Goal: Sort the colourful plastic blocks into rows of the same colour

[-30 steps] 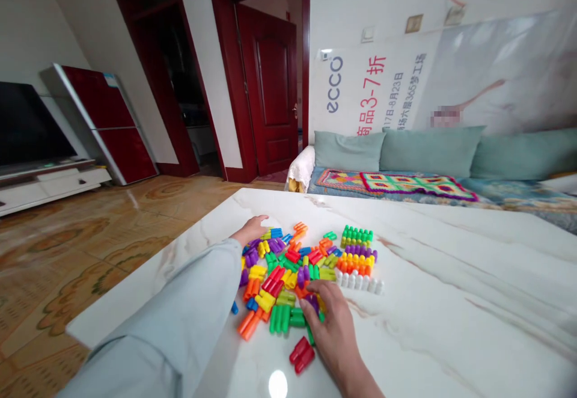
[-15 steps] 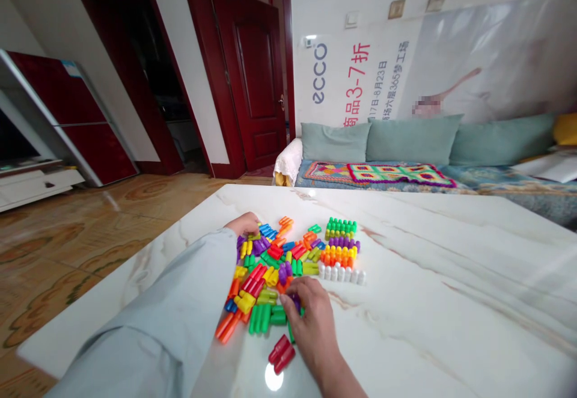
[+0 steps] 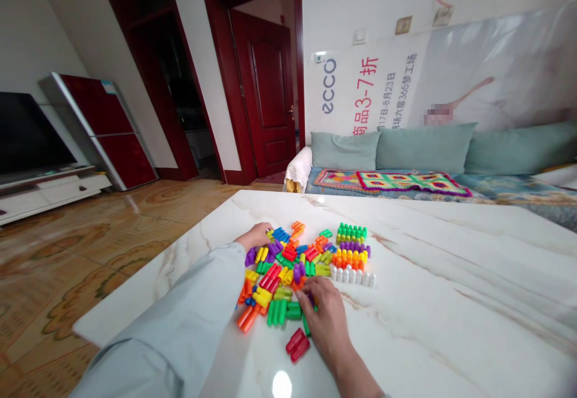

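My left hand point(image 3: 255, 237) rests at the far left of a pile of colourful plastic blocks, fingers curled in on a yellow-green block point(image 3: 270, 235); its fingertips are partly hidden. At the pile's near right side, my right hand point(image 3: 328, 314) is closed with a purple block point(image 3: 311, 297) showing between thumb and fingers. Close to the right hand lie a green block point(image 3: 276, 312) and, apart from the pile, dark red blocks point(image 3: 297, 345). Red blocks point(image 3: 270, 278) and yellow blocks point(image 3: 262, 297) sit in the middle of the pile.
Right of the pile stand rows of joined blocks: green point(image 3: 352, 231), purple point(image 3: 356, 247), yellow and orange point(image 3: 349, 259), and white point(image 3: 353, 276). They share the marble-patterned table point(image 3: 451, 314). A sofa with cushions point(image 3: 424, 148) stands beyond its far edge.
The whole view has shifted, so the table and pile appear farther right. Both hands stay at nearly the same places on the pile. The block rows look unchanged.
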`<state>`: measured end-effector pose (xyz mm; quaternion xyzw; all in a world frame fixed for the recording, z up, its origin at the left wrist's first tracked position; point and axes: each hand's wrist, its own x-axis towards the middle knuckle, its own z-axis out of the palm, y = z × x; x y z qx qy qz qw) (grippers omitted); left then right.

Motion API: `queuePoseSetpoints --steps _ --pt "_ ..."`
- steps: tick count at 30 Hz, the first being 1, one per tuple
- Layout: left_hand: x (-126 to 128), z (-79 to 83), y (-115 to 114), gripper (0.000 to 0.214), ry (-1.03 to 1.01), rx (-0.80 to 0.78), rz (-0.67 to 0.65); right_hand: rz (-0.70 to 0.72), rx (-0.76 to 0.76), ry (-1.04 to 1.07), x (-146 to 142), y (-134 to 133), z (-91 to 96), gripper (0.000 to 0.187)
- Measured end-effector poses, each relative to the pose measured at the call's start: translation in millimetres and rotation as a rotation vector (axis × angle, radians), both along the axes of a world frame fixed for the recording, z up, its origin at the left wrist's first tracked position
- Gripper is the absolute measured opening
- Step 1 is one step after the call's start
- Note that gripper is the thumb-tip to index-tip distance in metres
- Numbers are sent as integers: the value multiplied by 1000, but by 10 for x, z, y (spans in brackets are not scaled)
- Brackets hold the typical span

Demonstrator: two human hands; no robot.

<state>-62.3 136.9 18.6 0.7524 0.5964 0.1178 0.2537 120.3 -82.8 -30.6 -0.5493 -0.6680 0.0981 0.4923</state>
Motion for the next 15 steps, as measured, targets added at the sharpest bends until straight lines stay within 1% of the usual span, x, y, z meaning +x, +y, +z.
queuePoseSetpoints --steps 4,5,8,12,15 --pt "-43 5 -119 34 -59 59 5 7 -11 -4 7 3 -16 20" --pt "-48 7 -139 30 -81 80 10 10 -15 -5 9 4 -21 19" --pt "-72 22 -172 9 -174 158 46 15 -18 -8 14 6 -29 18" --pt "-146 5 -256 18 -323 250 107 17 -15 -27 13 6 -22 17" --pt "-189 -78 -456 20 -406 279 110 9 -9 -40 9 2 -10 16"
